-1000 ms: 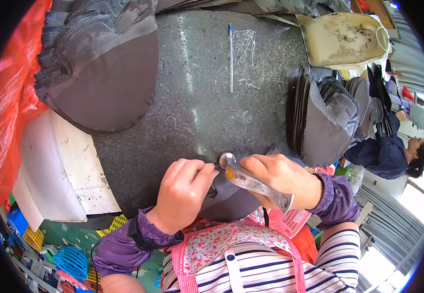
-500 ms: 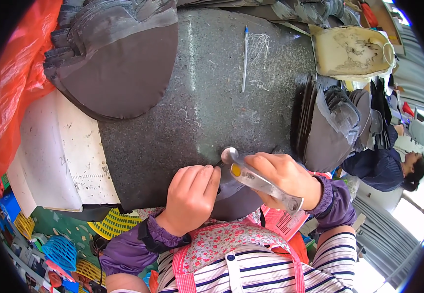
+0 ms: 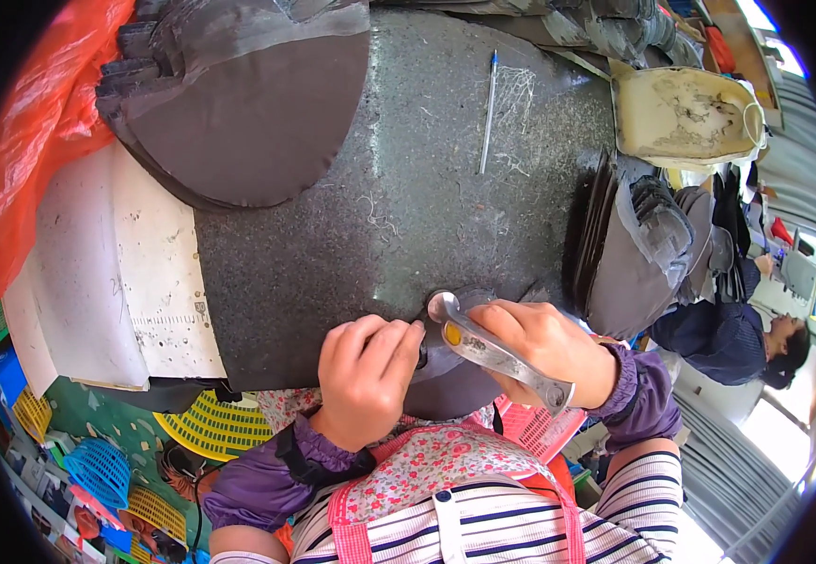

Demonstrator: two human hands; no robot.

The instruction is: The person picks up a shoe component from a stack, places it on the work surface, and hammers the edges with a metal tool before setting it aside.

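My right hand [image 3: 544,352] is wrapped round a silver metal hammer [image 3: 502,357] with a round polished face and a yellow spot on its side. Its round face is at the edge of a dark grey-brown cut piece [image 3: 455,390] lying at the near edge of the work surface. My left hand [image 3: 366,376] has its fingers bent and pressed together on the left edge of that piece, just beside the hammer face. Part of the piece is hidden under both hands.
Stacks of dark cut pieces stand at the far left [image 3: 248,122] and right [image 3: 629,273]. A pen [image 3: 490,113] lies on the dark work surface [image 3: 286,282], near loose threads. A cream tub [image 3: 638,132] is at the far right. Another person [image 3: 723,338] sits beyond.
My head view has shifted slightly. My left fingers have loosened and spread a little at the piece's edge; the hammer stays almost in place in my right hand.
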